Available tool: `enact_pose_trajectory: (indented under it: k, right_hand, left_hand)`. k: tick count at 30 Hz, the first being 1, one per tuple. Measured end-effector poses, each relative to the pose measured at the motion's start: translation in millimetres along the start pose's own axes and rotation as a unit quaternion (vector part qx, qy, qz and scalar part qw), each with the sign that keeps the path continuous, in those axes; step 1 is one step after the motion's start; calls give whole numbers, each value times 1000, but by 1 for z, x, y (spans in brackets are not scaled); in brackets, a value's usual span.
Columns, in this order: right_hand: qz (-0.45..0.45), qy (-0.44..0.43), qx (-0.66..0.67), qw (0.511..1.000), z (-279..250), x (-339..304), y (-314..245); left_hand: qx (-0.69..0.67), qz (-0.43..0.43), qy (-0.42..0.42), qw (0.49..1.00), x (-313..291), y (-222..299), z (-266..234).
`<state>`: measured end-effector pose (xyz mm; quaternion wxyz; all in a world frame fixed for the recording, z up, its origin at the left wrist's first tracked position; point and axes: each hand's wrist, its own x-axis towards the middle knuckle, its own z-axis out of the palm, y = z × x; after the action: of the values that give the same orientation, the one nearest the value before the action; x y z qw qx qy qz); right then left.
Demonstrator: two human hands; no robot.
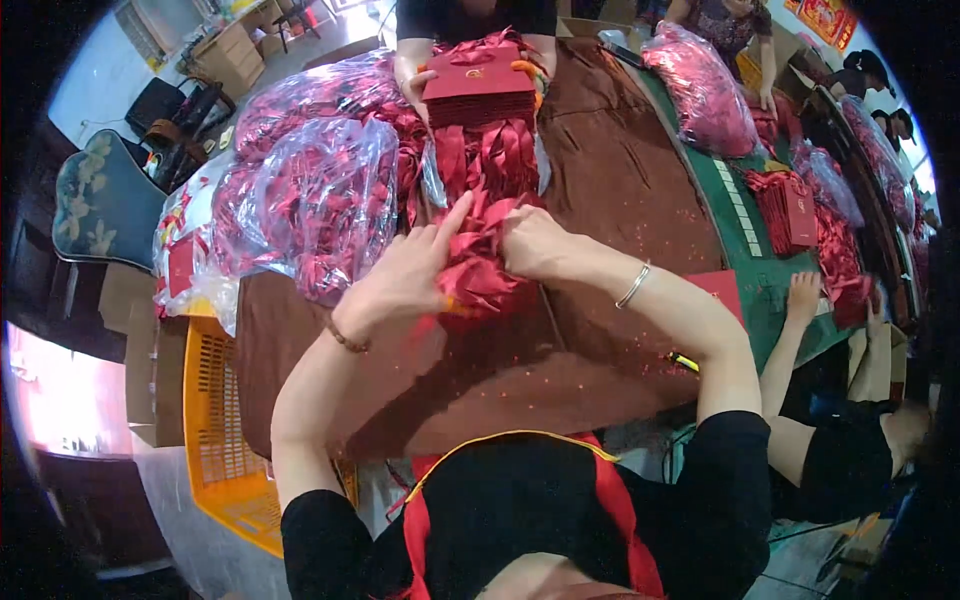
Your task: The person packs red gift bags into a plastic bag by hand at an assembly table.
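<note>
A thick bunch of red ribbons (480, 285) lies between my hands above the brown-covered table. My left hand (405, 265) is against its left side, index finger stretched out and thumb apart, with some fingers hidden; something orange shows near the thumb. On the other side my right hand (535, 243) is closed in a fist around part of the ribbons. Just beyond, a stack of dark red folded paper pieces (480, 95) with a gold mark has ribbons hanging from it. A person across the table steadies that stack with both hands, orange covers on some fingertips.
Clear plastic bags (305, 195) full of red ribboned pieces crowd the table's left. A yellow crate (215, 430) stands at the lower left. A yellow-and-black tool (684, 362) lies right of me. Other people work at a green table (735, 200) with another bag (700, 90).
</note>
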<state>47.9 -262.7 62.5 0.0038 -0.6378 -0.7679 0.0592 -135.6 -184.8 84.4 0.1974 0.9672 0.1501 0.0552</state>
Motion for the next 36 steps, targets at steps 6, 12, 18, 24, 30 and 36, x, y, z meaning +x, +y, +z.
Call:
enact_pose_trajectory:
  k: [6, 12, 18, 24, 30, 36]
  right_hand:
    - [-21, 52, 23, 998, 4, 0, -7]
    - [-6, 84, 74, 994, -5, -10, -11]
    - [-58, 1, 137, 989, -32, -18, -5]
    - [-90, 158, 452, 873, 4, -42, 18]
    - [-36, 402, 191, 895, 10, -41, -6]
    - [40, 141, 305, 941, -5, -34, -10]
  left_hand:
    - [100, -2, 129, 987, 1, -11, 29]
    - [84, 2, 143, 986, 6, -16, 34]
    - [20, 68, 192, 979, -1, -13, 20]
    - [-14, -93, 217, 972, -29, -8, 11]
    - [-258, -24, 313, 914, -55, -53, 48]
    - [-554, -121, 282, 774, -47, -98, 120]
